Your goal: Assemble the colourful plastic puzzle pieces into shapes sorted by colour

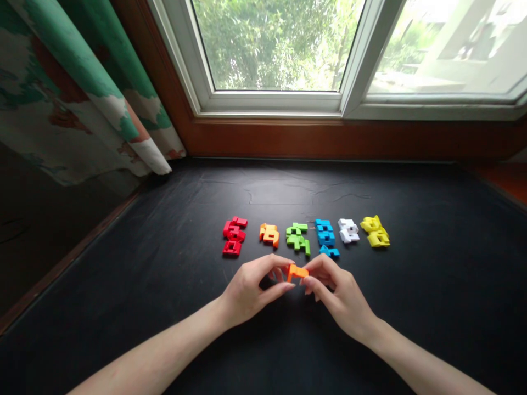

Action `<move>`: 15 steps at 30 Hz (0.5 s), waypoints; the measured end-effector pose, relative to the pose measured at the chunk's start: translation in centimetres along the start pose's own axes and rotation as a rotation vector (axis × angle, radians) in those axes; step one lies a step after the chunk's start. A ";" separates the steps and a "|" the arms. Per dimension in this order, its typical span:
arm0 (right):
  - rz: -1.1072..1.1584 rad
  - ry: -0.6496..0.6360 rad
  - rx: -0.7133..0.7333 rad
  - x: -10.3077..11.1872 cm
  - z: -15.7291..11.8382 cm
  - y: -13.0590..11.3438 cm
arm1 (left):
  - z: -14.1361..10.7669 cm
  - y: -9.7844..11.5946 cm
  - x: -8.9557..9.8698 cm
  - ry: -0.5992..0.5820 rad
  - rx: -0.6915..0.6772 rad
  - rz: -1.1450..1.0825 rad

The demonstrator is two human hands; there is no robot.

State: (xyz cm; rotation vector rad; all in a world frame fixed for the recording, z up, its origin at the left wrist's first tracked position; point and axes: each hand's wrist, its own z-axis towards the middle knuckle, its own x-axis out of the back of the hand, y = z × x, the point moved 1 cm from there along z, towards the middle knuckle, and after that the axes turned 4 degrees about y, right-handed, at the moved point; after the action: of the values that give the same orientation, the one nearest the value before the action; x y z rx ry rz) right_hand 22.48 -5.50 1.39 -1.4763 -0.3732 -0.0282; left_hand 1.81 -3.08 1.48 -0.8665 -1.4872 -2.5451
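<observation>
Over the black table [173,247], left hand [250,288] and right hand [340,296] pinch an orange piece [298,271], not yet set down; farther back, six single-colour clusters [297,240] already lie, red cluster [234,235] leftmost, yellow cluster [375,230] rightmost.

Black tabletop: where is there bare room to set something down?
Bare: left of the red pieces, toward the curtain; right of the yellow pieces; the strip between the block row and the brown sill. Crowded: the middle, where left hand and right hand hold an orange piece just nearer than the blue pieces.
</observation>
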 end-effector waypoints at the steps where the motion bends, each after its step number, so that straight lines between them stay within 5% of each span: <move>1: -0.004 -0.002 0.000 0.0 0.0 0.0 | 0.0 0.0 0.0 -0.002 -0.001 0.001; 15: -0.046 -0.002 0.019 0.0 0.0 0.1 | -0.1 -0.2 0.0 -0.010 -0.007 -0.008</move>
State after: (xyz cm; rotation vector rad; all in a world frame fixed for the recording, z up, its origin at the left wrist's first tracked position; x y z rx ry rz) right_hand 22.55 -5.50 1.31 -1.4487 -0.4084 -0.0595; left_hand 1.75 -3.04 1.30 -0.8767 -1.4888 -2.5566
